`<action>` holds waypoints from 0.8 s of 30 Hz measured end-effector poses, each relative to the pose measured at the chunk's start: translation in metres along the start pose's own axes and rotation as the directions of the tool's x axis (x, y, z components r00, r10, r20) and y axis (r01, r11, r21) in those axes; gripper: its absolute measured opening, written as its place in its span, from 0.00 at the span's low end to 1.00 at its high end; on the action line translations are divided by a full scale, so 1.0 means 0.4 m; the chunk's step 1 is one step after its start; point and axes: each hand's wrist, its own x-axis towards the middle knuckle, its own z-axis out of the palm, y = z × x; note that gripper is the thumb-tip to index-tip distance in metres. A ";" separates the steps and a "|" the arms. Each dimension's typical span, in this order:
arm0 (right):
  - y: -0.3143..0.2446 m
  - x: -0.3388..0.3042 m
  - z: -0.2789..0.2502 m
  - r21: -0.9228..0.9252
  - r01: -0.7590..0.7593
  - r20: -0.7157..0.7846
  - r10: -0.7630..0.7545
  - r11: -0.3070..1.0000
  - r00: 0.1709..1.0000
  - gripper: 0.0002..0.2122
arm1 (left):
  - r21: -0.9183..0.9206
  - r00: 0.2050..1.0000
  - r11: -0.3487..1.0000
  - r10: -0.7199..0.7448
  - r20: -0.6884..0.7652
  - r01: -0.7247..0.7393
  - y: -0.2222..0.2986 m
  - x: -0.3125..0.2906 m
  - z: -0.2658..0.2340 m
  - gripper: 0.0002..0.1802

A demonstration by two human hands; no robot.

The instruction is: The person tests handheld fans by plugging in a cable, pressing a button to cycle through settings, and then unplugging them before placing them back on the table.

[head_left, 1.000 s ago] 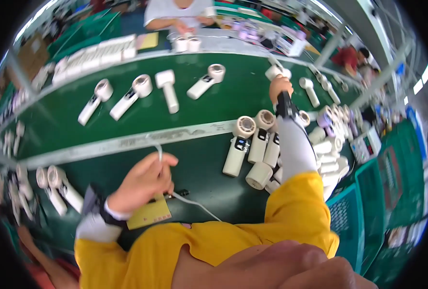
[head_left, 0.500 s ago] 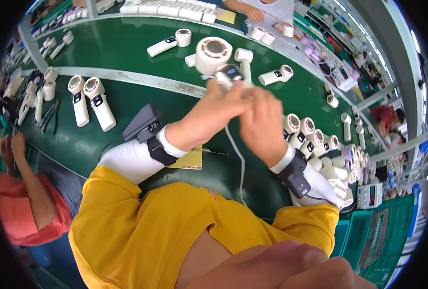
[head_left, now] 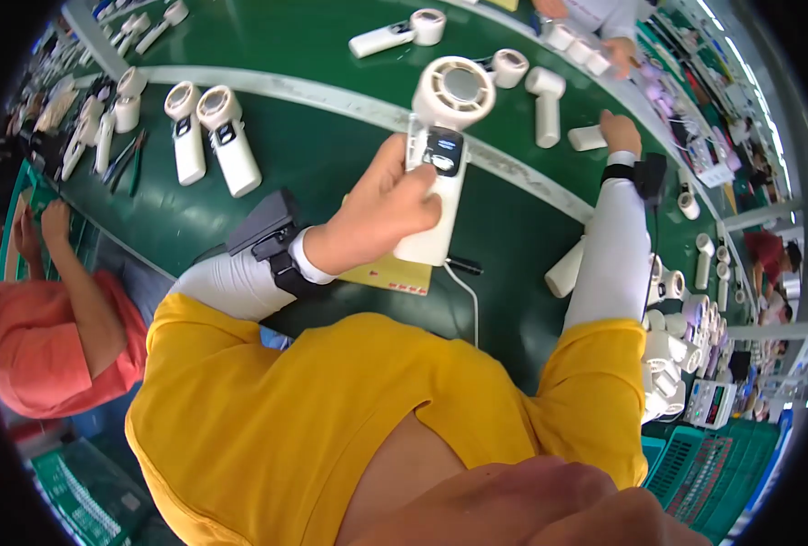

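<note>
My left hand [head_left: 388, 202] is closed around the handle of a white handheld fan [head_left: 435, 223], its round head pointing away from me. The thumb presses on the handle just below the dark display, which is lit. A white cable [head_left: 473, 305] runs from the handle's lower end toward me. Stretched out to the far right, my right hand [head_left: 621, 134] is on another white handheld fan [head_left: 588, 137]; it covers that fan's head, and its fingers are partly hidden. Beside it, one more white fan [head_left: 548, 118] lies on the green table [head_left: 322, 146].
Two white fans [head_left: 231, 150] lie at the left near pliers [head_left: 126, 164]. A yellow paper [head_left: 390, 277] and a black pen [head_left: 465, 266] lie under my left hand. Many fans [head_left: 668, 359] are heaped at the right. Co-workers sit at left [head_left: 58, 337] and across [head_left: 595, 14].
My hands were together at the cable and fan; now my left hand alone holds the fan, its display lit. My right hand has moved far right onto another fan. The view has shifted.
</note>
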 end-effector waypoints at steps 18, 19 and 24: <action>-0.014 -0.114 0.104 0.733 0.500 -0.515 -0.103 0.461 0.851 0.10 | -0.407 0.963 0.873 -0.232 0.140 0.269 -0.014 -0.059 -0.007 0.18; -0.007 -0.091 0.117 0.978 0.203 -0.203 0.016 -0.046 0.979 0.10 | -0.430 0.964 0.864 -0.218 0.152 0.263 -0.017 -0.054 -0.005 0.18; -0.200 -0.483 -0.178 0.961 -0.059 -0.009 -0.243 -0.271 0.970 0.10 | -0.541 0.970 0.805 -0.197 0.142 0.243 -0.016 -0.078 -0.026 0.17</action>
